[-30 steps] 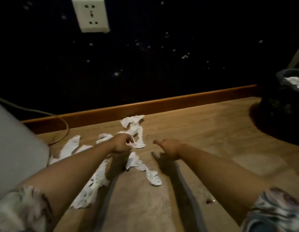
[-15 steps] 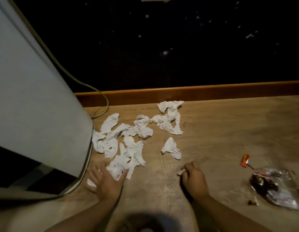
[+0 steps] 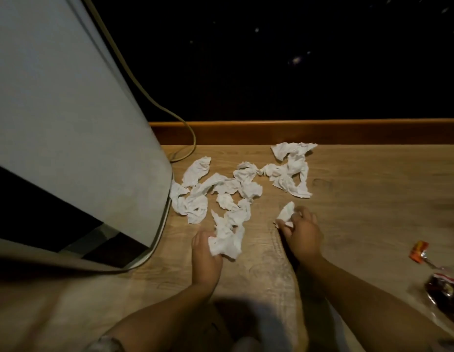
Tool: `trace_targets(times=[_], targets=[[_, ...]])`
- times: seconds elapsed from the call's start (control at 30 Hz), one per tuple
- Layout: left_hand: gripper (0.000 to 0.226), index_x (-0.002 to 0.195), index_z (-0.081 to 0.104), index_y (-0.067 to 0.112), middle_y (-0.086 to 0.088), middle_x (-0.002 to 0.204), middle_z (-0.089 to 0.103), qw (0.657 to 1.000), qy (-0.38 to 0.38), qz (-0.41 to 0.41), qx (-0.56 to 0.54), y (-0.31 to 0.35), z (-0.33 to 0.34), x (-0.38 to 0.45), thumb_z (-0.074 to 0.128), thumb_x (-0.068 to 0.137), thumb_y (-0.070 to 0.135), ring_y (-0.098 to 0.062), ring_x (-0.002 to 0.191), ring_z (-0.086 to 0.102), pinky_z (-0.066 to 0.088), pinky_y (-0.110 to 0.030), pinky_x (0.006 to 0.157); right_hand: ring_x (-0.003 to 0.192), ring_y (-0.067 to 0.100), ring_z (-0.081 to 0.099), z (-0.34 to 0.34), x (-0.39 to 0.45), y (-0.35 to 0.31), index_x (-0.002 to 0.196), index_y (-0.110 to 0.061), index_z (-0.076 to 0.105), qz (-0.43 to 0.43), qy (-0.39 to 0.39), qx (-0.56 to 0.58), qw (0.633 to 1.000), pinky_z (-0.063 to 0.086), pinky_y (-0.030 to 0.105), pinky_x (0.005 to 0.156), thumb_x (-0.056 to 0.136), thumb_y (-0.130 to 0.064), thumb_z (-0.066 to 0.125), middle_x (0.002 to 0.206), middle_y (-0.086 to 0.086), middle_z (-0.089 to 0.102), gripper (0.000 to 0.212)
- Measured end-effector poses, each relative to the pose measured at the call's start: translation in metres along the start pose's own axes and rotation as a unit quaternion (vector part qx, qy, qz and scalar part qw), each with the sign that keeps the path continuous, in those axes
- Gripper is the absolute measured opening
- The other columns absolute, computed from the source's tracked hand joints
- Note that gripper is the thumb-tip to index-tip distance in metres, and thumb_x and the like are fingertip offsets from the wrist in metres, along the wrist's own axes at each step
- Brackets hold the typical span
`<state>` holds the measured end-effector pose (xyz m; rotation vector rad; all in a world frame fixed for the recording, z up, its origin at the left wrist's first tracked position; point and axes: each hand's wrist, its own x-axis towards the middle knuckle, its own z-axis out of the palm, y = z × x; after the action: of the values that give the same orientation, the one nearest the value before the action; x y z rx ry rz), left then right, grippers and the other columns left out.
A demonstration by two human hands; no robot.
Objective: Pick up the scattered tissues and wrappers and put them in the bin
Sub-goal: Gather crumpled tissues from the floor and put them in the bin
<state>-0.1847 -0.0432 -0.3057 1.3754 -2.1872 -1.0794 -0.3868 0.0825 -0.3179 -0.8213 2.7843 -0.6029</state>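
On the wooden floor (image 3: 348,199) I am barely started: my left hand (image 3: 204,252) grips a crumpled tissue (image 3: 227,240), my right hand (image 3: 303,231) pinches a small tissue (image 3: 285,214), the tissue pile (image 3: 236,184) lies at twelve o'clock, wrappers (image 3: 439,283) at three, no bin in view.

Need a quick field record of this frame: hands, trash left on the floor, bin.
left hand: grips crumpled tissue
right hand: pinches small tissue
loose tissues: scattered on wooden floor, beside white appliance
wrappers: orange wrapper and clear plastic bag, right edge
bin: not in view
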Motion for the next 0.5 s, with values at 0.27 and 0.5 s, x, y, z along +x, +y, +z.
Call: trace_targets(times=[0.27,0.5], targets=[[0.027,0.097,0.059,0.016,0.007,0.088,0.062,0.985,0.072,-0.098,-0.125,0.013,-0.023,0.020,0.076,0.077,0.009,-0.005,0.081,0.059,0.045,-0.013,0.059,0.103,0.014,0.063,0.010,-0.042,-0.012,0.125,-0.027,0.050,-0.022,-0.017,0.160,0.987,0.051,0.031,0.087,0.091,-0.027,0.060,0.115,-0.007,0.066,0.035],[0.019,0.088,0.062,0.010,-0.008,0.094,0.062,0.983,0.138,-0.053,-0.105,0.011,-0.033,0.068,0.058,0.083,-0.008,-0.021,0.090,0.060,0.047,-0.012,0.068,0.081,0.009,0.048,0.021,-0.015,-0.081,0.074,-0.017,0.067,-0.118,-0.011,0.144,0.982,0.037,0.019,0.070,0.085,-0.044,0.065,0.085,-0.005,0.052,0.029]])
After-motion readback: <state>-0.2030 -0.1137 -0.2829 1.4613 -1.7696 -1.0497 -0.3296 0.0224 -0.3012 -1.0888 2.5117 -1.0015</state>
